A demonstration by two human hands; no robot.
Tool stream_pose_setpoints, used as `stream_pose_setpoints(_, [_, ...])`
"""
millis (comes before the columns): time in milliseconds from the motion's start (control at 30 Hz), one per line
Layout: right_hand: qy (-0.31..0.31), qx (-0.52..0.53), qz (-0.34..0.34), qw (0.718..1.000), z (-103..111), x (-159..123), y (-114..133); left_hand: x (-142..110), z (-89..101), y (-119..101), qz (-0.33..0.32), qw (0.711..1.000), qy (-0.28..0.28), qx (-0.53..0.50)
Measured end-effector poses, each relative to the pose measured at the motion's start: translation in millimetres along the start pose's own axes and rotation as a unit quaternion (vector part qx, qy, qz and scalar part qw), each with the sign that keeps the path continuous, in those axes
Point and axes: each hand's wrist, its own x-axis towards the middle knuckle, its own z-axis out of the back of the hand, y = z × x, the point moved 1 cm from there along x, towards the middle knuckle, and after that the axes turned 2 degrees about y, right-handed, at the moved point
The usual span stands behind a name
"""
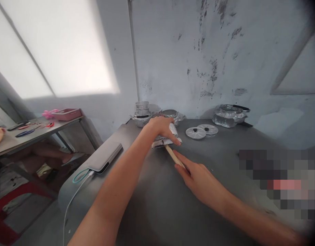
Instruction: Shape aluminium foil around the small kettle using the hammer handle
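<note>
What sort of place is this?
Looks like a small, plain workroom, though it could be part of a home. Wrapped pots and loose lids share a grey table, tools lie on a side table, and the wall has dark, worn patches.

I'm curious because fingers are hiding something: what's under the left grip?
Crinkled silvery material shows around the bare left grip, and a pale wooden stick reaches the material's near edge. What lies directly beneath is hidden from view.

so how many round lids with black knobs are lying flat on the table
2: the front lid and the rear lid, just right of it, overlapping in view. More could be hidden behind the left hand.
</note>
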Motion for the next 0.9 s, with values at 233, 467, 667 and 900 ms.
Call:
stream_pose_setpoints(233, [0.013, 0.011, 0.01, 1.0, 0.8, -0.4, 1.1, -2.4, 1.0, -0.7, 0.002, 1.0, -0.009, -0.005])
stream_pose_setpoints(467, [-0.01, 0.004, -0.005, 1.0, -0.1, 0.3, 1.2, -0.2, 0.3, 0.1, 0.001, 1.0, -0.011, -0.001])
stream_pose_setpoints(667, [0.002, 0.004, -0.001, 1.0, -1.0, 1.6, -0.7, -1.3, 1.3, -0.2, 0.001, 1.0, -0.006, -0.001])
stream_pose_setpoints(900, [-0.017, -0.025, -0.008, 0.999, 1.5, 2.7, 1.2, 1.5, -0.6, 1.6, -0.001, 1.0, -0.005, -0.005])
